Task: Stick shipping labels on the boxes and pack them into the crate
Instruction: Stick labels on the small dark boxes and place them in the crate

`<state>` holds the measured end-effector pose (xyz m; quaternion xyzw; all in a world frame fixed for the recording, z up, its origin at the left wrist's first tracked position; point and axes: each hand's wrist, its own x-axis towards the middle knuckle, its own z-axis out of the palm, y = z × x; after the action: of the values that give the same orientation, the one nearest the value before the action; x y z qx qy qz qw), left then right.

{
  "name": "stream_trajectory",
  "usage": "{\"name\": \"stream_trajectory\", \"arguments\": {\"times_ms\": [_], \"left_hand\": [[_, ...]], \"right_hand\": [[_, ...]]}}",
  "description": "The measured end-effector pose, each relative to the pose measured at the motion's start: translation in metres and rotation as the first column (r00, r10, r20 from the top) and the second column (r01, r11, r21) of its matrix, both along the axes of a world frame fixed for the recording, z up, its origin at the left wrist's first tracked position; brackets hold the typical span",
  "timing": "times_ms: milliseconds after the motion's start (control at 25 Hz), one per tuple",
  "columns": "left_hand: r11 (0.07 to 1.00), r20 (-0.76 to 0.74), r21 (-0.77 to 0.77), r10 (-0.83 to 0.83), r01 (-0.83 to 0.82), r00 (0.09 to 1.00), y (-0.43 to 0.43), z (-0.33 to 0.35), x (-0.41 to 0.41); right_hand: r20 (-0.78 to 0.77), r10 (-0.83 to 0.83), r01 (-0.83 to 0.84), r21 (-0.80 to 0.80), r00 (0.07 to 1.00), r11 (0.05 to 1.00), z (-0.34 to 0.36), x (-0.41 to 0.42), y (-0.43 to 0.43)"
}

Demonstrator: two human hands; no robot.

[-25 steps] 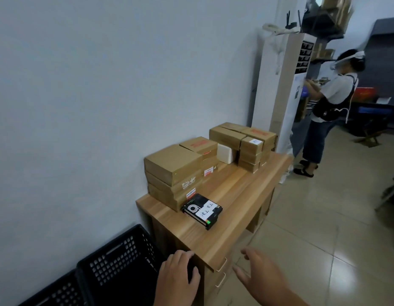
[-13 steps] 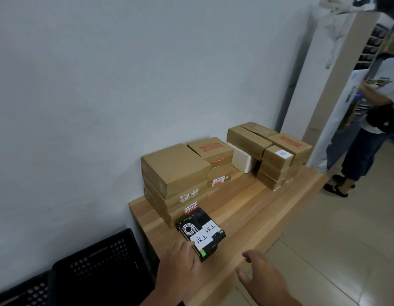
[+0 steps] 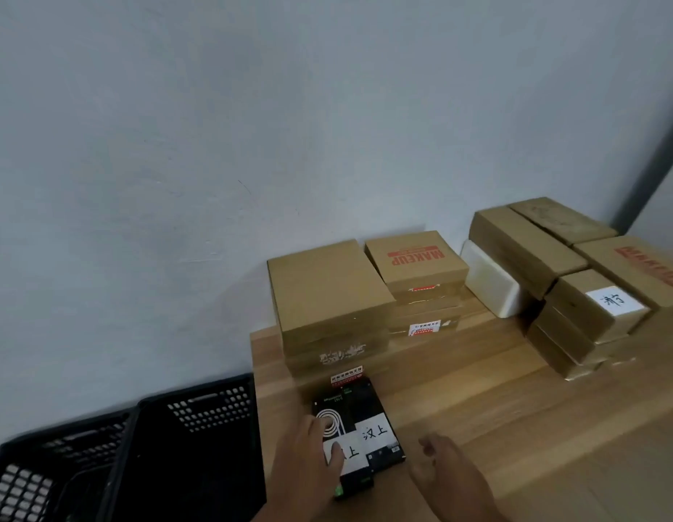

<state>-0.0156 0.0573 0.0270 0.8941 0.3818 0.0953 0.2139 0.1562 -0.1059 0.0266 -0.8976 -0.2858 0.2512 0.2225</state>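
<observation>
The left hand (image 3: 308, 461) has moved forward since half a second ago: then it sat at the near corner of the black box (image 3: 359, 408), now its straight fingers lie flat on the nearer white label (image 3: 352, 457), gripping nothing. The box lies on the worktop (image 3: 497, 408), just in front of the left stack of cardboard boxes (image 3: 327, 295). The right hand (image 3: 451, 480) still hovers beside it, fingers loosely curled and empty. The bystander has gone from view. The left hand hides part of the label. The frame edge cuts off both wrists, the right stack (image 3: 591, 307) and the farther black crate (image 3: 45, 480); the nearer crate (image 3: 199, 446) touches the worktop's side.
</observation>
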Motion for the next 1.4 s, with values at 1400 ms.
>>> {"name": "stream_trajectory", "arguments": {"times_ms": [1400], "left_hand": [[0.862,0.092,-0.327,0.436,-0.387,0.895,-0.038,-0.04,0.03]], "right_hand": [[-0.2,0.251,-0.185,0.3,0.947,0.936,-0.068,0.015,0.07]]}}
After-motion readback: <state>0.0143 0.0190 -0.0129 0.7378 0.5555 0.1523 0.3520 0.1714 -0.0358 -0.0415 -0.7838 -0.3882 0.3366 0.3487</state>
